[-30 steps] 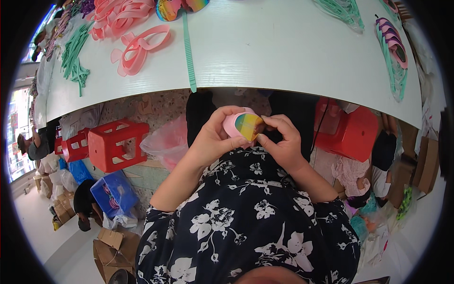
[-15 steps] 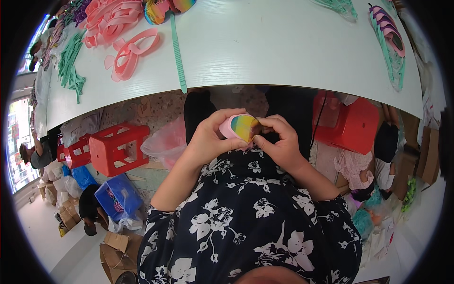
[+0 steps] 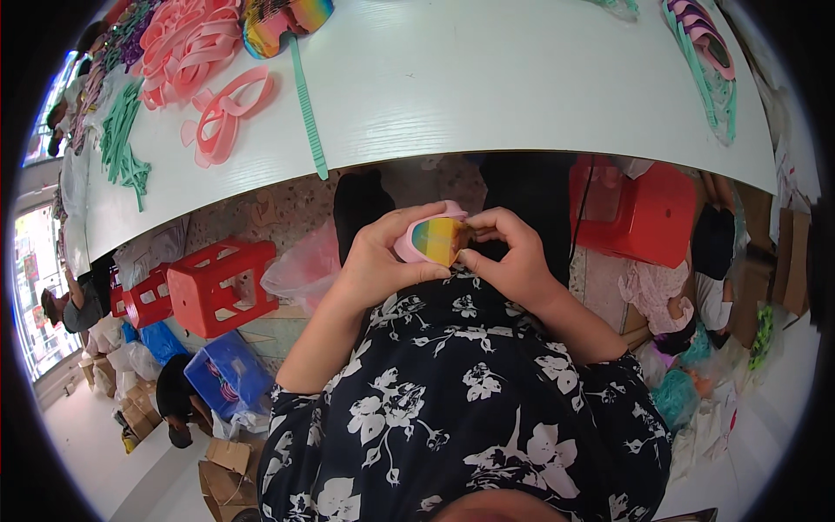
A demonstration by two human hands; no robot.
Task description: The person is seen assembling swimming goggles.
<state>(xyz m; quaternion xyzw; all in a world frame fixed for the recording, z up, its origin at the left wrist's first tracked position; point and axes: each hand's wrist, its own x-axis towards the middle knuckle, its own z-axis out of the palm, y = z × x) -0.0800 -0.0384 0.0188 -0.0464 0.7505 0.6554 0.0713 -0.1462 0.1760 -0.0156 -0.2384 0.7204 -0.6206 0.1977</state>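
Rainbow lens, pink rim, pale table

Pink-rimmed goggle with glossy lens (image 3: 432, 239): teal, yellow, orange bands. White wood-grain table (image 3: 522, 96). Pink looped rubbery frames (image 3: 219, 135). Mint-green ribbed flat strap (image 3: 308, 113). Red plastic stool (image 3: 193, 291). Blue plastic crate (image 3: 207, 372). Dark fabric top (image 3: 452, 418): white floral print.

Past the obstructing table edge (image 3: 487, 142), my right hand (image 3: 515, 259) would have open room between the green strap (image 3: 308, 109) and, seemingly, stacked goggles (image 3: 709, 45).
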